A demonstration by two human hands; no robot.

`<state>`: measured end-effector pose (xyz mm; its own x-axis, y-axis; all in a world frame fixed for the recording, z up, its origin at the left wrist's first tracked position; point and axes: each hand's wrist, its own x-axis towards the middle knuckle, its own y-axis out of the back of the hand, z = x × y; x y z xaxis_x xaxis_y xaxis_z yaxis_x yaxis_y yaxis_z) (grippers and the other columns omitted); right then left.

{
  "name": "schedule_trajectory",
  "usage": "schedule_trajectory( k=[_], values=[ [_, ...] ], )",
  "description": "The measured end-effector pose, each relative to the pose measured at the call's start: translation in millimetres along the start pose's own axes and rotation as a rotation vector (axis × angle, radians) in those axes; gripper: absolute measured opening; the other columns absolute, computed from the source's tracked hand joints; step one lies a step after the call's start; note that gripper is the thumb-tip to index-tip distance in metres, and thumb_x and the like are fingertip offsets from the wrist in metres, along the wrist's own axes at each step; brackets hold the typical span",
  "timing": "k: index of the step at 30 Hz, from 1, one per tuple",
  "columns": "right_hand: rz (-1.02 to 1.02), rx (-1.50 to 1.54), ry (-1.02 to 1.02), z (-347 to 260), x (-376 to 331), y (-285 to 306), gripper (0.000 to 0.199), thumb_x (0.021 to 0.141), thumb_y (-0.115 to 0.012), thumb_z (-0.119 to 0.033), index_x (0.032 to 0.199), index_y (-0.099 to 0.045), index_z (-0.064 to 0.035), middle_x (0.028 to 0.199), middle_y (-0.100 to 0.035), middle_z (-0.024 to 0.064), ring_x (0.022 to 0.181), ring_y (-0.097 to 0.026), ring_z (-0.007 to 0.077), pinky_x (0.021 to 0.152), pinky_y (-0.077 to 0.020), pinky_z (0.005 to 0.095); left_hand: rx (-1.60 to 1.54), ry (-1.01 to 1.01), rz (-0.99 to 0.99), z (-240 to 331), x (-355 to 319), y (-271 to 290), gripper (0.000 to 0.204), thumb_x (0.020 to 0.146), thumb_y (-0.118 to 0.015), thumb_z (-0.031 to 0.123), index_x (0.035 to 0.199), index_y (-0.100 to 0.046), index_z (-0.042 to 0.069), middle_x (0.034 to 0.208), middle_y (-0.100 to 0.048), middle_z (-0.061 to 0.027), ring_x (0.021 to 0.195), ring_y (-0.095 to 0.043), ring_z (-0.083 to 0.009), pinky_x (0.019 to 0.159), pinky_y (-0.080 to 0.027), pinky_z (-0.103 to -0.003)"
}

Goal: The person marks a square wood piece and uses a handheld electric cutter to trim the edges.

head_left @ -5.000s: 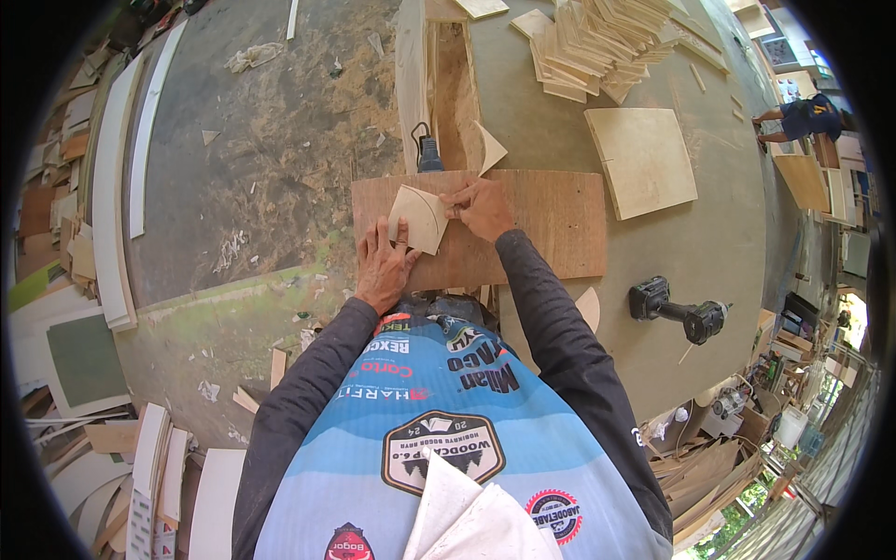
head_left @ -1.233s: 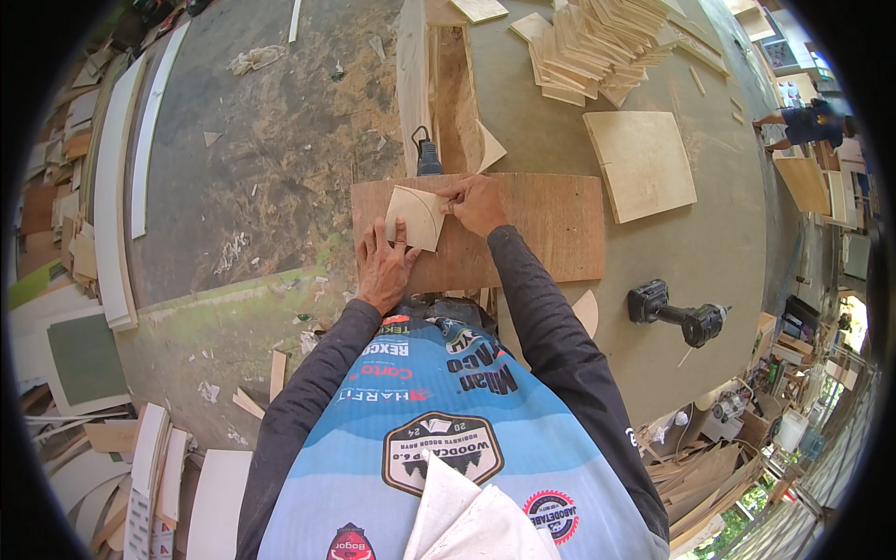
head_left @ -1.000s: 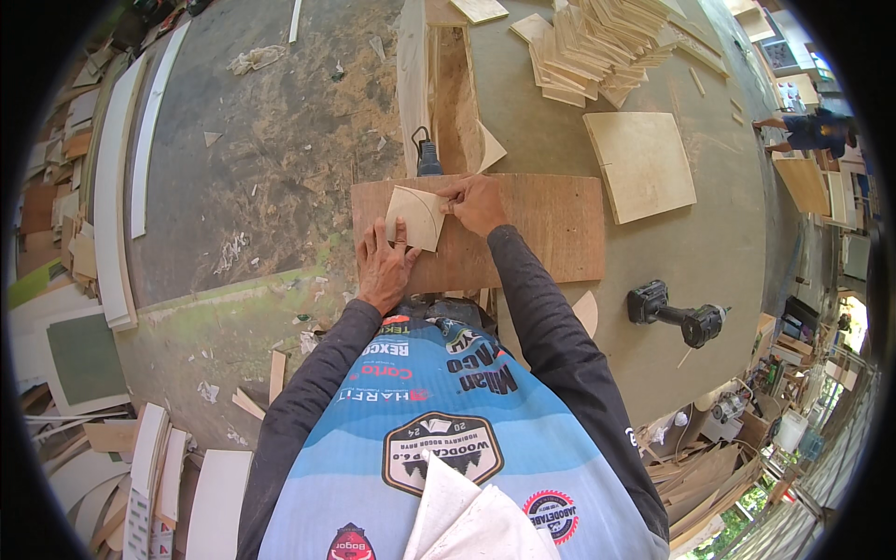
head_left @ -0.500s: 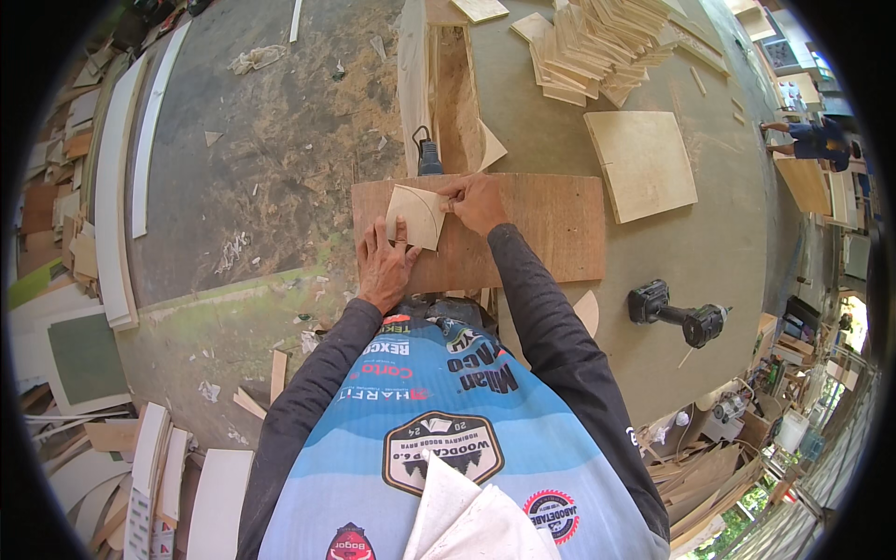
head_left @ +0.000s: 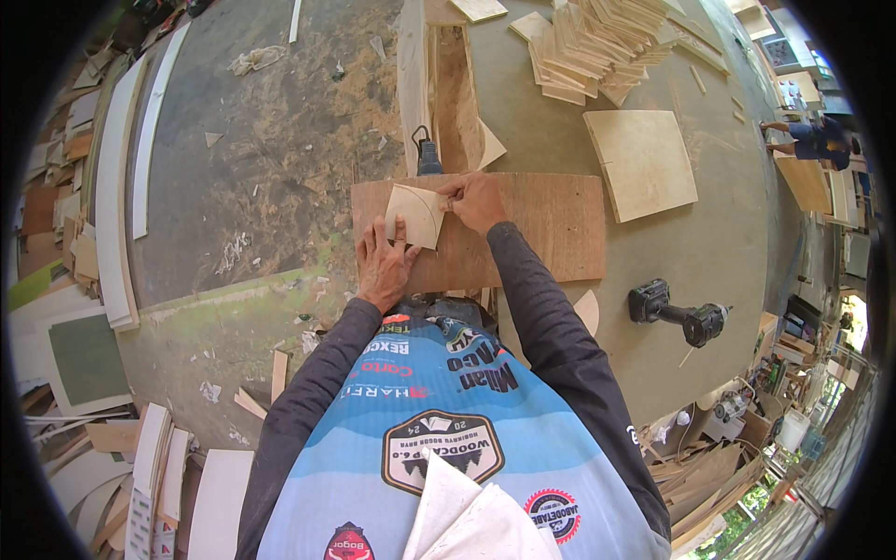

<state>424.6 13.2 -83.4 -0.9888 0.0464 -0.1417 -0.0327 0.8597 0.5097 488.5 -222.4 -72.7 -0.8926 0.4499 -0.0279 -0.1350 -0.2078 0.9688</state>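
Lying flat on the brown board [head_left: 523, 229]: a pale wood piece [head_left: 415, 215]. Pressing its lower edge, left hand [head_left: 383, 266], fingers spread open. Pinching its right edge, right hand [head_left: 476, 201], fingers closed. Resting right of the board: a drill [head_left: 677, 313].

You stand in a woodworking shop, open on one side. The landmark is your grey-green workbench [head_left: 719, 252]. On it, straight ahead of you, lies a brown plywood board [head_left: 551, 224]; beyond that, at the bench's far end, a heap of cut pale plywood pieces [head_left: 597, 47] and one loose square panel [head_left: 639, 163]. A black cordless power tool [head_left: 677, 313] rests on the bench to your right. Left of the bench, the concrete floor [head_left: 271, 159] is strewn with sawdust and offcuts, and stacked boards and white panels [head_left: 121, 215] line its far left edge. Right of the bench, more scrap wood [head_left: 709, 476] is heaped, with greenery outside beyond it.
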Motion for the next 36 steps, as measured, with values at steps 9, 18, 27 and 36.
schedule_trajectory(
  k=[9, 18, 27, 36],
  values=[
    [-0.013, -0.013, -0.01, -3.7, 0.6, 2.1, 0.028, 0.066, -0.087, -0.004, 0.094, -0.082, -0.0054, 0.084, -0.073, 0.0113, 0.074, -0.07, 0.0216, 0.069, -0.0555, 0.0338, -0.001, 0.009, -0.013, 0.3, 0.7, 1.2, 0.067, 0.103, -0.053, 0.043, 0.154, -0.041, 0.001, 0.143, -0.039, -0.0253, 0.131, -0.04, -0.0414, 0.105, -0.036, -0.052],
    [-0.007, 0.006, -0.014, -2.2, 1.2, 1.3, 0.028, 0.066, -0.088, -0.004, 0.094, -0.082, -0.0051, 0.083, -0.073, 0.011, 0.073, -0.069, 0.021, 0.069, -0.055, 0.0331, 0.007, 0.01, -0.007, -0.2, 0.9, -0.9, 0.067, 0.103, -0.053, 0.044, 0.155, -0.041, 0.002, 0.143, -0.039, -0.0243, 0.132, -0.04, -0.0405, 0.106, -0.036, -0.052],
    [0.007, 0.018, -0.001, -0.7, 1.7, 0.1, 0.028, 0.066, -0.087, -0.004, 0.093, -0.082, -0.0052, 0.082, -0.073, 0.0106, 0.072, -0.069, 0.0205, 0.068, -0.0551, 0.0331, -0.001, 0.016, -0.01, 0.6, 0.9, 0.7, 0.066, 0.103, -0.054, 0.043, 0.154, -0.042, 0.002, 0.143, -0.039, -0.0239, 0.132, -0.039, -0.0396, 0.105, -0.036, -0.051],
    [0.002, 0.026, 0.006, -1.8, 3.4, 1.0, 0.026, 0.066, -0.086, -0.003, 0.092, -0.083, -0.0063, 0.082, -0.074, 0.0107, 0.072, -0.069, 0.0203, 0.068, -0.0551, 0.0331, -0.01, 0.03, -0.019, 1.3, 1.3, 1.1, 0.067, 0.102, -0.055, 0.043, 0.154, -0.043, 0.002, 0.143, -0.04, -0.0237, 0.131, -0.04, -0.0398, 0.106, -0.036, -0.051]
  ],
)
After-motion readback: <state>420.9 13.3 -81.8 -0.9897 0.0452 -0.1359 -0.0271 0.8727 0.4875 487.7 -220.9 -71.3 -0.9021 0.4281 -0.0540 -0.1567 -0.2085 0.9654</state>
